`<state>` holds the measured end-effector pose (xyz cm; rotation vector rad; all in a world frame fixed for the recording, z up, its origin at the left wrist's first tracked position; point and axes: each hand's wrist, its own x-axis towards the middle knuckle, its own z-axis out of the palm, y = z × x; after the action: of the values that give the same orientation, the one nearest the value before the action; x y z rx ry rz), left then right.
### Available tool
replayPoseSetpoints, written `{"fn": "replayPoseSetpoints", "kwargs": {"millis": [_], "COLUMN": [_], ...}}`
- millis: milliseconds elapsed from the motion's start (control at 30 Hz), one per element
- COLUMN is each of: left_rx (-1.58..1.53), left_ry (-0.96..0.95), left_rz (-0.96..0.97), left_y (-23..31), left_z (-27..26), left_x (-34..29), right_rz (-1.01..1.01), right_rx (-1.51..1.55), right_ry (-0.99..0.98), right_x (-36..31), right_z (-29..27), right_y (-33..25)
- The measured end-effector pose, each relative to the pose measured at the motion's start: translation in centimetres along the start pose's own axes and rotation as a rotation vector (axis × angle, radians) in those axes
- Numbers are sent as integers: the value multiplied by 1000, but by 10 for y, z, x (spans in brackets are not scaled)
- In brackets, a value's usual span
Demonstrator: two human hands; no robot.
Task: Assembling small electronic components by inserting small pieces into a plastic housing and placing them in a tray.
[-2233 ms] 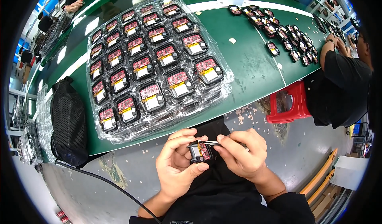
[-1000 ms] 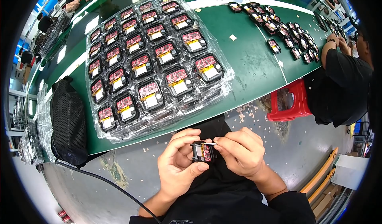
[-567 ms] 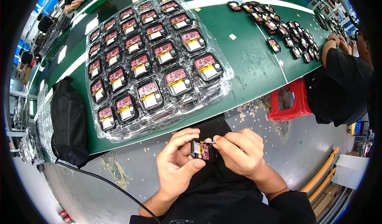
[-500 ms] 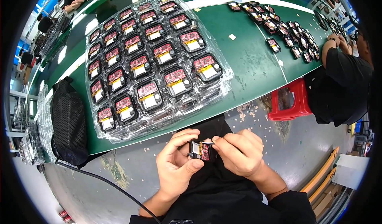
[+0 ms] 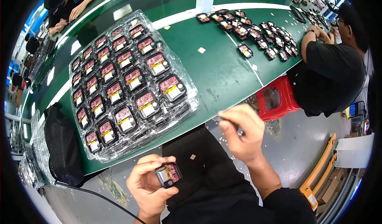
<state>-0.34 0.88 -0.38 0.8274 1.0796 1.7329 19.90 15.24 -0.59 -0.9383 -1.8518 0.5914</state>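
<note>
My left hand (image 5: 148, 186) grips a small black watch-like housing (image 5: 171, 174) by its edges, over my lap. Inside the housing show a red circuit board and a pale silver block. To the right and higher up, apart from the housing, my right hand (image 5: 246, 136) is closed in a pinch. A thin metal tool (image 5: 218, 119) pokes out at its fingertips, small and blurred. Beyond my left hand, a clear plastic tray (image 5: 190, 94) on the green table holds rows of similar housings (image 5: 174, 88).
Loose housings (image 5: 262, 37) lie heaped on the green table (image 5: 219, 76)'s far right. A black mesh bag (image 5: 61, 144) and a cable (image 5: 101, 197) are at left. Near a red stool (image 5: 278, 98) sits a co-worker (image 5: 332, 65); another person's arm (image 5: 85, 3) rests across the table. Small pale squares litter the floor.
My right hand has drawn away from the housing, up and to the right, with the thin tool. My left hand has moved down and left, still holding the housing. The view has shifted.
</note>
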Motion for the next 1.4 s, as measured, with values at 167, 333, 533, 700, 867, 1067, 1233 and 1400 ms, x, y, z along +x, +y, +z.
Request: {"fn": "replayPoseSetpoints", "kwargs": {"millis": [167, 333, 533, 700, 867, 1067, 1233, 1400], "left_rx": [148, 405, 718, 1278, 1385, 1569, 1644, 1609], "left_ry": [46, -186, -70, 47, -40, -78, -238, -189], "left_rz": [135, 369, 349, 376, 462, 454, 370, 646], "left_y": [36, 69, 92, 78, 54, 49, 57, 61], "left_z": [1, 1, 3, -11, -25, -9, -12, -3], "left_x": [22, 86, 205, 283, 302, 288, 286, 262], "right_rz": [202, 369, 260, 254, 274, 226, 238, 278], "right_rx": [-639, -822, -757, -724, -675, -682, -691, -613], "right_ry": [216, 110, 184, 199, 193, 221, 226, 197], "right_x": [56, 79, 71, 71, 71, 71, 71, 71], "right_z": [-22, -31, -28, -27, -28, -28, -29, -31], "right_y": [65, 92, 100, 96, 99, 104, 104, 96]}}
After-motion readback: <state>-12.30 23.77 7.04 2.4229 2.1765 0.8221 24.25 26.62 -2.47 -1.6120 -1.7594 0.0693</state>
